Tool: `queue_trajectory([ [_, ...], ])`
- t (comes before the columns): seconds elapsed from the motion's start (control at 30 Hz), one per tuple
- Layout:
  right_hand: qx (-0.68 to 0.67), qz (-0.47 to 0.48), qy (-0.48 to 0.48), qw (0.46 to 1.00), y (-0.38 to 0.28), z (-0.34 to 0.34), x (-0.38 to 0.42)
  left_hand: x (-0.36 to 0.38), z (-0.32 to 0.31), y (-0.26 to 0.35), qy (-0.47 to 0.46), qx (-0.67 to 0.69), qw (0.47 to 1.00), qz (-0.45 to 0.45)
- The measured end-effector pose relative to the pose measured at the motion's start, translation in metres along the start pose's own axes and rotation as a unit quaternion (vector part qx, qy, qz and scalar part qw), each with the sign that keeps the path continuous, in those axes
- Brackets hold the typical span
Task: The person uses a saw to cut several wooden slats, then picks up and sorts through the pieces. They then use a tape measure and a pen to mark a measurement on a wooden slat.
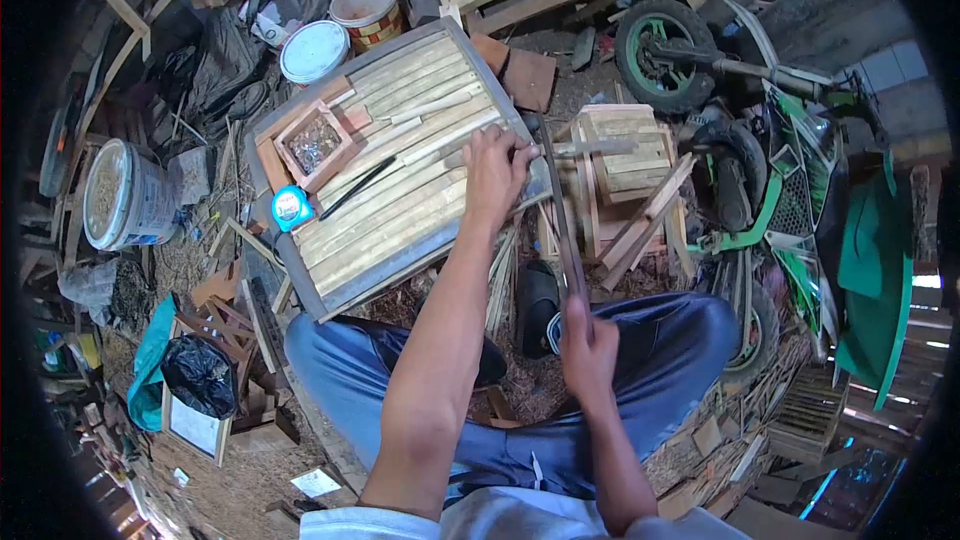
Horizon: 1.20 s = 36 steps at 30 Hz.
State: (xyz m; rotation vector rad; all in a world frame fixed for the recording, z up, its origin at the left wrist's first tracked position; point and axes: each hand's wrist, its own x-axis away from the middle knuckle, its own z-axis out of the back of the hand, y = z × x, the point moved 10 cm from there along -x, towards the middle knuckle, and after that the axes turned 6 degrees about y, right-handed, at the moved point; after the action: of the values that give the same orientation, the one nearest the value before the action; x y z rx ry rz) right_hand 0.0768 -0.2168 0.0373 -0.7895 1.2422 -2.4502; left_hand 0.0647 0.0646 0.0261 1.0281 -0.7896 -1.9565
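My left hand (492, 170) is closed over a thin wooden strip (595, 148) and presses it on a slatted wooden panel (400, 205). The strip's end sticks out past the panel's right edge. My right hand (588, 352) grips a long dark handsaw (566, 240), seen nearly edge-on, so its teeth do not show. Its blade points away from me and crosses the strip just right of my left fingers. On the panel lie a black pencil or pen (358, 188), a blue tape measure (290, 208), a small wooden box (315, 145) of small metal pieces, and loose strips.
Right of the panel stands a wooden frame structure (625, 165) with sticks leaning on it. A green motorbike (785, 200) is at the far right. Buckets (130, 205) stand at left, a white lid (314, 52) behind. Wood scraps and shavings cover the ground.
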Motion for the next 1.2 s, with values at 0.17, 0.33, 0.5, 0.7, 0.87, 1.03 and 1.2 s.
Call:
queue_trajectory([
  [0.17, 0.027, 0.074, 0.031, 0.996, -0.06, -0.041, -0.082, 0.0, -0.001, 0.001, 0.008, -0.025, 0.999, -0.018],
  [0.33, -0.032, -0.001, 0.0, 0.999, 0.003, 0.015, 0.024, -0.004, 0.0, -0.003, 0.002, -0.009, 1.0, 0.003],
  [0.5, 0.037, 0.043, 0.032, 0.998, -0.034, -0.023, -0.059, 0.0, -0.001, 0.0, -0.012, -0.012, 1.0, -0.008],
  [0.7, 0.054, 0.072, 0.013, 0.996, -0.04, -0.009, -0.048, 0.0, 0.001, 0.008, -0.01, -0.038, 0.999, -0.015],
  [0.87, 0.009, -0.03, -0.025, 0.999, 0.015, 0.017, 0.02, 0.002, -0.001, 0.005, -0.028, -0.025, 0.999, -0.006],
  [1.03, 0.057, 0.091, 0.022, 0.994, -0.072, -0.032, -0.084, 0.0, -0.004, 0.005, -0.022, -0.044, 0.999, -0.023],
  [1.2, 0.048, 0.049, -0.024, 0.997, -0.029, 0.007, -0.005, -0.001, -0.003, 0.005, -0.014, -0.044, 0.999, -0.012],
])
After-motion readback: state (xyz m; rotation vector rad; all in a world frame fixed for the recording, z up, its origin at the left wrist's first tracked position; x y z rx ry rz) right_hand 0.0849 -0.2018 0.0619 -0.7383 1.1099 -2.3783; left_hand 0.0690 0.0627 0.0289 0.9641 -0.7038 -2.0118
